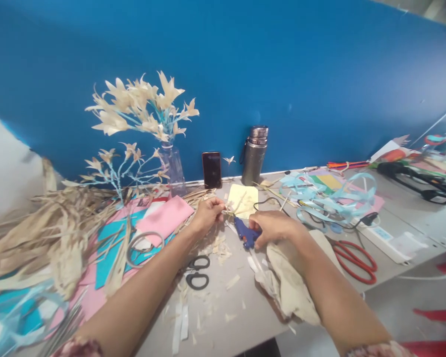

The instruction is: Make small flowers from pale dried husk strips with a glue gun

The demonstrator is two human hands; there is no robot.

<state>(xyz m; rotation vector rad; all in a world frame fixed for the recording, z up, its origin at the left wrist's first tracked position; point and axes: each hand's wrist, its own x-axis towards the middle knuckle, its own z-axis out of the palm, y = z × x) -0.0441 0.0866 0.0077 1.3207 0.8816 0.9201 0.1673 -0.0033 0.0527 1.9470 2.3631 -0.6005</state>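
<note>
Near the middle of the table, my left hand (pixel 209 214) is closed in a pinch on a small pale piece, too small to make out. My right hand (pixel 273 227) is closed round the back of a blue glue gun (pixel 244 233), whose nozzle points up and left toward my left fingertips. A yellow paper (pixel 243 198) lies just behind the nozzle. Below my right hand is a crumpled beige cloth (pixel 292 285). Pale scraps (pixel 220 249) are scattered between my forearms, with black-handled scissors (pixel 198 272) beside my left forearm.
Dried husks (pixel 59 238) cover the left side. A glass vase (pixel 173 168) of pale flowers, a phone (pixel 211 170) and a metal flask (pixel 254 156) stand along the blue wall. To the right are blue ribbons (pixel 338 196), red-handled scissors (pixel 355 261) and a power strip (pixel 386 243).
</note>
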